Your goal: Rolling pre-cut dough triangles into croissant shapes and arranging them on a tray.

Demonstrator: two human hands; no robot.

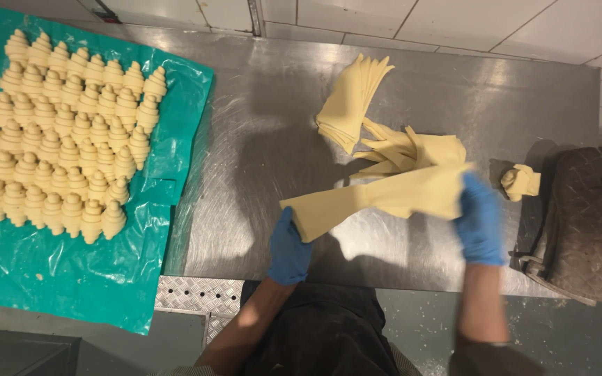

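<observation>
Left blue-gloved hand (289, 251) grips narrow tip of long pale dough triangle (384, 198); right blue-gloved hand (481, 219) clasps wide end, above steel table (259, 160). Shaped croissants (60, 132) far left.

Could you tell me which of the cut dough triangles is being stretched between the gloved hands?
The long dough triangle held by the left hand and right hand. The fanned stack and loose pile lie untouched behind.
</observation>
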